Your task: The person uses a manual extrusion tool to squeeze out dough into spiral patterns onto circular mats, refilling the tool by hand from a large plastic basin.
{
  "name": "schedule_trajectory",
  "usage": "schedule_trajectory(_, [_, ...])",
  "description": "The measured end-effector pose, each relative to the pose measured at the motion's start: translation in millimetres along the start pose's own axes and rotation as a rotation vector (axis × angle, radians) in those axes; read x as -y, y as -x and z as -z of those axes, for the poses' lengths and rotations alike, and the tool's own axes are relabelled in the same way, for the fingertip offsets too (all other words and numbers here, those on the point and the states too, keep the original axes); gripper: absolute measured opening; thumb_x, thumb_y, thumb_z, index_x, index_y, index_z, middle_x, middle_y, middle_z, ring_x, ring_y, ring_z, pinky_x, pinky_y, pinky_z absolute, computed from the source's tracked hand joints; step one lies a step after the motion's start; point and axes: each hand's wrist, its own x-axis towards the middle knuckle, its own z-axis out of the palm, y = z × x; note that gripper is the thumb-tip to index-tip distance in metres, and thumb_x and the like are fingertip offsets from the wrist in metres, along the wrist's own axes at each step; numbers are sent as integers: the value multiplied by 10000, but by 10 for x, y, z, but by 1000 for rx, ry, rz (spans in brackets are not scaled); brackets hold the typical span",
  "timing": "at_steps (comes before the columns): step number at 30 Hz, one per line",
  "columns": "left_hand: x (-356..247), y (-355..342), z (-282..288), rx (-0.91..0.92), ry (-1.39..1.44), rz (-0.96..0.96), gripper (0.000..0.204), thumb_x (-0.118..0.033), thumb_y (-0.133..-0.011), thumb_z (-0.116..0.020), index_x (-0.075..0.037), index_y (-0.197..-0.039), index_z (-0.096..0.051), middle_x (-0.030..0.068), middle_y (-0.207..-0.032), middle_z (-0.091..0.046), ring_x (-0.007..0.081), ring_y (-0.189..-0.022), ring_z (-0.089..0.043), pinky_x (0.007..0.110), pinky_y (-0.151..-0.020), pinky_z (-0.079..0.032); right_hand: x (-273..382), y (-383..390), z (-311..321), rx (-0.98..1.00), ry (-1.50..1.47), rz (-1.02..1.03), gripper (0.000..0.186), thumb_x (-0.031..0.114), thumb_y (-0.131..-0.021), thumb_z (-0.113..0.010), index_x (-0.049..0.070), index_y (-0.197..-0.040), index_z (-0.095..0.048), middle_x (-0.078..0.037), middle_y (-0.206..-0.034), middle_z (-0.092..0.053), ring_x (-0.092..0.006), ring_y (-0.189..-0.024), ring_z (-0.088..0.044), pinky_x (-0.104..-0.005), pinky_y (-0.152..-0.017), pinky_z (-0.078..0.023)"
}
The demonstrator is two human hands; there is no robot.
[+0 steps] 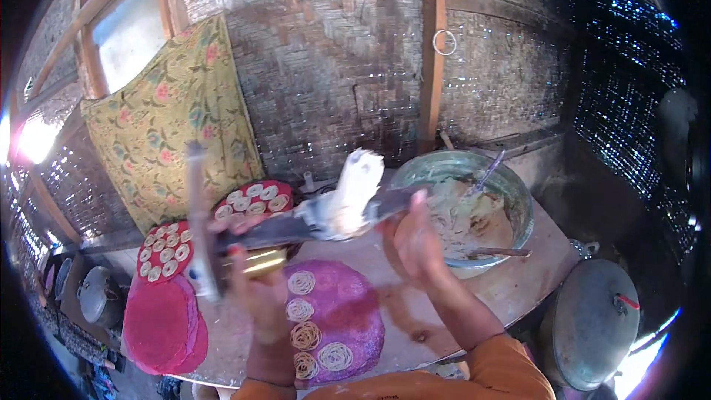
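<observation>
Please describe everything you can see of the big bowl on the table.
The big bowl is round and wide, greenish-grey, and looks like worn metal or enamel. It stands upright at the far right of the wooden table, near the woven wall. Pale, sticky dough fills the bottom and smears the inner wall. A utensil handle leans against the far rim, and a thin stick lies across the near side. No hand touches it.

The head camera is looking steeply down and forward from the person's head, sitting close over the table [518, 289]. The woven wall [333, 67] is filling twelve o'clock, forearms are entering from six o'clock, and fisheye is bending edges toward the dark rim.
</observation>
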Motion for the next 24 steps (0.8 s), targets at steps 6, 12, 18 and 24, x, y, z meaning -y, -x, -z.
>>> schedule_trajectory(6, [-738, -334, 604, 216, -275, -194, 293, -128, -804, -562, -33, -1062, -463, 105, -971, -487, 222, -929, -482, 371, -858, -410, 1061, -105, 1194, 233, 2583, -251, 347, 376, -843, -557, 69, -960, -667, -178, -992, -638, -289, -952, -610, -443, -845, -434])
schedule_trajectory(12, [-892, -367, 957, 27, -581, -216, 294, -172, -808, -556, 27, -1020, -513, 143, -988, -531, 240, -929, -531, 343, -766, -479, 1328, 24, 1511, 352, 2658, -422, 240, 233, -841, -531, 83, -979, -660, -137, -938, -662, -279, -901, -642, -432, -740, -491])
schedule_trajectory(18, [-818, -560, 990, 255, -308, 24, 324, -235, -852, -565, -24, -1089, -496, 78, -956, -498, 175, -880, -477, 292, -781, -405, 1411, -105, 1129, 446, 2785, -364, 277, 166, -845, -471, 116, -1063, -635, -147, -885, -666, -312, -852, -652, -439, -705, -502])
schedule_trajectory(24, [-874, -576, 1140, -263, -446, 34, 402, -300, -862, -573, -24, -1130, -455, 25, -894, -454, 106, -736, -416, 226, -605, -353, 1501, -378, 1172, 381, 2525, -246, 307, 129, -812, -494, 150, -1086, -633, -169, -868, -658, -325, -812, -650, -433, -673, -506])
